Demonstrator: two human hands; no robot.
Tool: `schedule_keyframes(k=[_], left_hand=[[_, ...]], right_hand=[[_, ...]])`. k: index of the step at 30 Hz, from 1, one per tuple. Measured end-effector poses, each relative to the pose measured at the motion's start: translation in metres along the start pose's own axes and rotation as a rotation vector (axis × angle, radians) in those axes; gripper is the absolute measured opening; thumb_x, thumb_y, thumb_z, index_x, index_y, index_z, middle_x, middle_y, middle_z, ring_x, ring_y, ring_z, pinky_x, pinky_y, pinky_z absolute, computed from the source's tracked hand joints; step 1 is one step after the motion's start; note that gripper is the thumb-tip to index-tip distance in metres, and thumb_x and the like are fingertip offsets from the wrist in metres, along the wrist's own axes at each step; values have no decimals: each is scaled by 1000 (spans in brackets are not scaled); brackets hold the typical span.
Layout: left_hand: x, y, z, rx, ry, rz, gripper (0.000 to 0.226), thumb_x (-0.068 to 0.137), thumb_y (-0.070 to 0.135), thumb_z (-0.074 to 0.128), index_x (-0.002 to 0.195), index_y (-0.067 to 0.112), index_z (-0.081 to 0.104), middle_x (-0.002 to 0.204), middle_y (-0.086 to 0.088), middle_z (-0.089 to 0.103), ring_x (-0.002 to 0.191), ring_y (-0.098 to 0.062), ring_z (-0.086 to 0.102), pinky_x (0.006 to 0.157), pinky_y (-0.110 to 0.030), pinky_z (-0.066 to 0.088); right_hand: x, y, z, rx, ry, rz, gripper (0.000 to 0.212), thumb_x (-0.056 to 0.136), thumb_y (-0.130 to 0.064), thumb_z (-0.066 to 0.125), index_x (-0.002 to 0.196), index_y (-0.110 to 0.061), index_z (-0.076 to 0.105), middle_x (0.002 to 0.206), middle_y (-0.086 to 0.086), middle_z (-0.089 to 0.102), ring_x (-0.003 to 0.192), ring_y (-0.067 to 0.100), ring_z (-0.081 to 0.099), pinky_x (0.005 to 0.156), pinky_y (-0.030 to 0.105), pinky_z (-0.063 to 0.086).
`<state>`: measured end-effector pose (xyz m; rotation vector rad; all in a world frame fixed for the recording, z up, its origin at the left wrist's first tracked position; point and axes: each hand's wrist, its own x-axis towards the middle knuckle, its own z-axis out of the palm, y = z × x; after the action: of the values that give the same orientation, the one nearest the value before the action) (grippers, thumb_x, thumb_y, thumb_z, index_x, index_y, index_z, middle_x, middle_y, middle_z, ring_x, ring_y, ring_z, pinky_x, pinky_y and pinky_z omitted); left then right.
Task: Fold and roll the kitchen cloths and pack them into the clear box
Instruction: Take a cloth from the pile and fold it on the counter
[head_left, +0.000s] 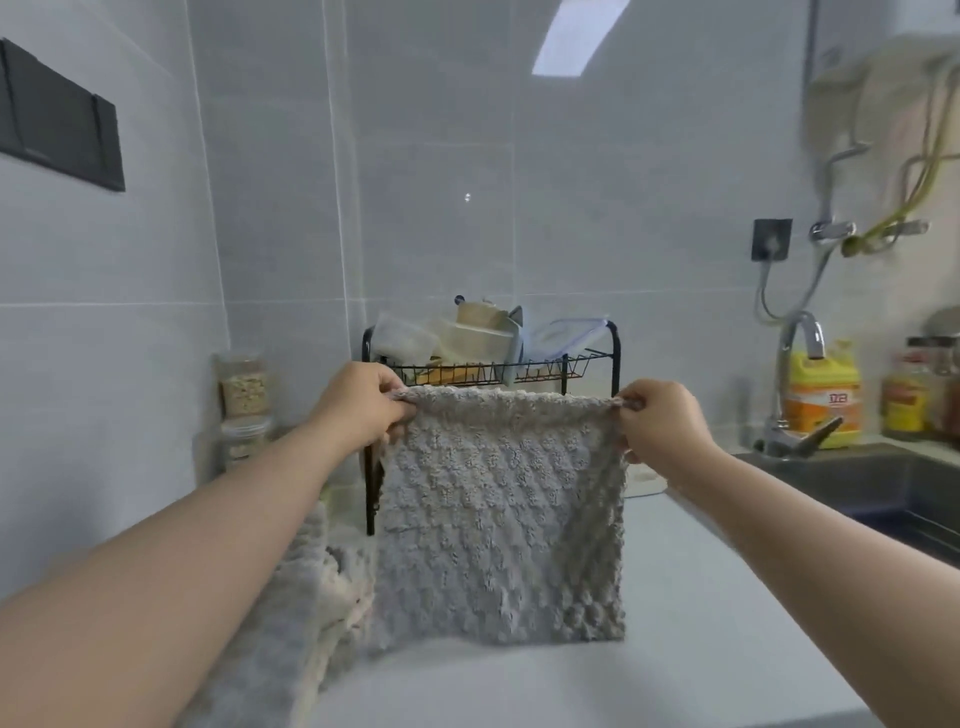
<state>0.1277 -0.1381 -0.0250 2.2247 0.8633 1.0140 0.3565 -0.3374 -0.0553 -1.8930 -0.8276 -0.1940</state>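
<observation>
— Left hand (358, 405)?
— Arm outstretched, hand raised; I see the fingers pinching the top left corner of the grey cloth (498, 519).
— Cloth?
— It hangs flat between both hands, its lower edge near the counter (675, 649). I can't tell if it touches.
— Right hand (660, 421)?
— Level with the left, pinching the top right corner.

Two hands (358, 402) (662, 423); one cloth (498, 509) aloft

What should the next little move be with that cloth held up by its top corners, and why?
Probably lower the cloth flat onto the counter just in front. The left hand and right hand each pinch a top corner, so it hangs spread open and unfolded, and folding likely goes easier on a surface. The pile of other cloths lies to the left.
</observation>
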Motion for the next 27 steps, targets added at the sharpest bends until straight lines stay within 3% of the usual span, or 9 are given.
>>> schedule_keyframes(k=[3, 6, 10, 12, 16, 21, 23, 25, 27], left_hand=[[11, 2, 19, -360, 2, -145, 18, 80, -8, 70, 82, 7, 63, 90, -19, 66, 64, -23, 66, 53, -24, 58], [3, 5, 28, -363, 25, -71, 24, 74, -10, 75, 78, 11, 64, 85, -11, 64, 76, -23, 63, 59, -20, 57], [-35, -17, 37, -260, -62, -17, 23, 71, -4, 79, 78, 15, 68, 87, 5, 68, 82, -10, 64, 71, -17, 54], [-58, -44, 45, -151, -131, -12, 21, 70, 0, 82, 78, 17, 74, 89, 2, 72, 86, -15, 67, 81, -26, 53], [-113, -94, 67, 26, -313, -19, 35, 71, 0, 75, 52, 28, 67, 66, 9, 68, 68, -11, 63, 64, -22, 49], [-152, -122, 79, 281, -562, 11, 11, 64, 18, 66, 63, 29, 65, 74, 8, 66, 73, -6, 63, 65, -22, 49], [-154, -119, 77, 263, -595, 18, 5, 64, 22, 65, 66, 17, 66, 77, 1, 65, 74, -10, 62, 66, -25, 49], [-151, -113, 75, 179, -552, -7, 18, 77, 25, 67, 68, 10, 66, 83, -2, 65, 72, -8, 59, 69, -24, 48], [-145, -106, 78, 181, -438, 28, 18, 87, 33, 63, 78, 19, 70, 93, 7, 63, 86, -7, 59, 82, -25, 47]], right_hand=[[11, 14, -2, 164, 35, 60, 23, 82, -1, 53, 73, -16, 68, 69, 12, 69, 66, 34, 71, 65, 52, 60], [8, 21, -13, 230, 78, 67, 19, 78, -2, 60, 69, -16, 70, 67, 9, 67, 76, 38, 70, 76, 52, 59], [-12, 43, -26, 274, -22, 75, 9, 81, 0, 67, 76, -7, 70, 75, 15, 67, 71, 23, 63, 80, 43, 57], [-27, 62, -24, 211, -107, 89, 11, 79, -3, 70, 73, -11, 71, 78, 15, 70, 70, 21, 61, 71, 39, 54], [-67, 100, -12, 38, -340, 113, 4, 75, -10, 75, 76, -13, 74, 86, 8, 73, 71, 18, 60, 68, 34, 49], [-107, 121, -3, -304, -612, 19, 6, 74, -20, 70, 68, -20, 69, 66, -5, 63, 59, 4, 51, 58, 16, 43], [-113, 119, -4, -421, -719, 10, 9, 72, -26, 68, 79, -23, 73, 78, -10, 67, 69, 4, 59, 65, 19, 49], [-112, 114, -5, -433, -749, 0, 19, 74, -27, 60, 85, -24, 74, 92, -11, 68, 87, 9, 62, 79, 25, 51], [-111, 107, 0, -450, -691, -57, 28, 80, -29, 52, 97, -20, 74, 106, -7, 65, 102, 14, 59, 90, 29, 48]])
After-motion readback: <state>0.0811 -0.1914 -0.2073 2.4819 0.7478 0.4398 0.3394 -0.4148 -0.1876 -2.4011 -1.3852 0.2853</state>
